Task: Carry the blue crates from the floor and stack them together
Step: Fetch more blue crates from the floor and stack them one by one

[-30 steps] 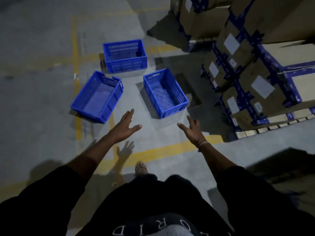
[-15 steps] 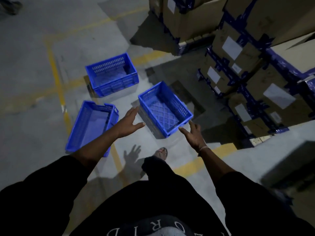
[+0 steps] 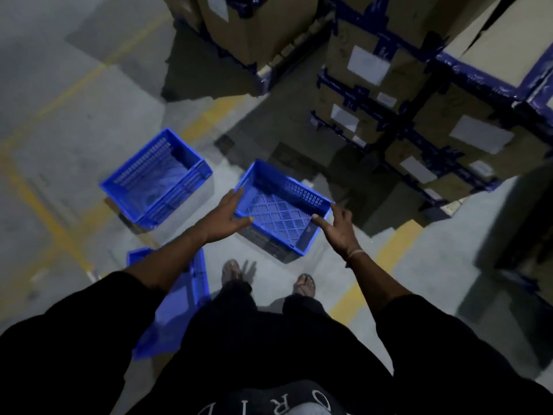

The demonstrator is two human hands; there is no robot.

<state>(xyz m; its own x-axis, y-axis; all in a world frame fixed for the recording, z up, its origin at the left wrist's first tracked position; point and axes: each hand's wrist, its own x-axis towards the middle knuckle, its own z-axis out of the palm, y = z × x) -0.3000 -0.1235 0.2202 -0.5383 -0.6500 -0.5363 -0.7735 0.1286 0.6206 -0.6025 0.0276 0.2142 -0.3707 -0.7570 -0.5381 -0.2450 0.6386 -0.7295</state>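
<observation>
Two hands, left (image 3: pixel 226 216) and right (image 3: pixel 338 228), spread open, grasping nothing, flank the blue slotted plastic crate (image 3: pixel 281 209) at twelve o'clock on the grey concrete floor (image 3: pixel 74 121); stiff, probably light, best gripped by opposite rims

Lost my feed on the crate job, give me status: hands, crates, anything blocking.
Left hand and right hand open, at the near crate's rim, no grip yet. Three crates on floor, none stacked. Stacked cartons close on the right; path clear.
</observation>
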